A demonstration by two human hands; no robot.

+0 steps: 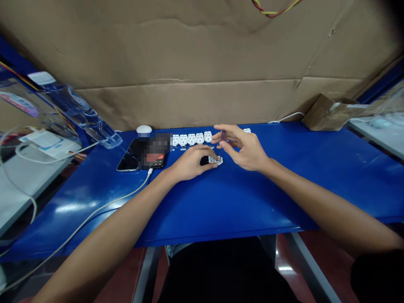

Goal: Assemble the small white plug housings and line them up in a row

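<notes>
- White piece [216,160]: on the blue surface [221,202].
- Left hand [193,162]: just left of the white piece, grip clamped on it.
- Right hand [246,149]: right of the white piece, grip closed around a screwdriver [224,135] pointing down at that piece.
- Row of white parts [191,139]: beyond the white piece.
- Phone [129,155]: well left of the white piece.

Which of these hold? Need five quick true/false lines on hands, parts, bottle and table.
1. The left hand grips a white part. True.
2. The right hand holds a phone. False: it holds a screwdriver.
3. The bottle has a white cap. True.
4. The table is white. False: it is blue.
5. The row of white parts lies beyond the left hand. True.
</notes>
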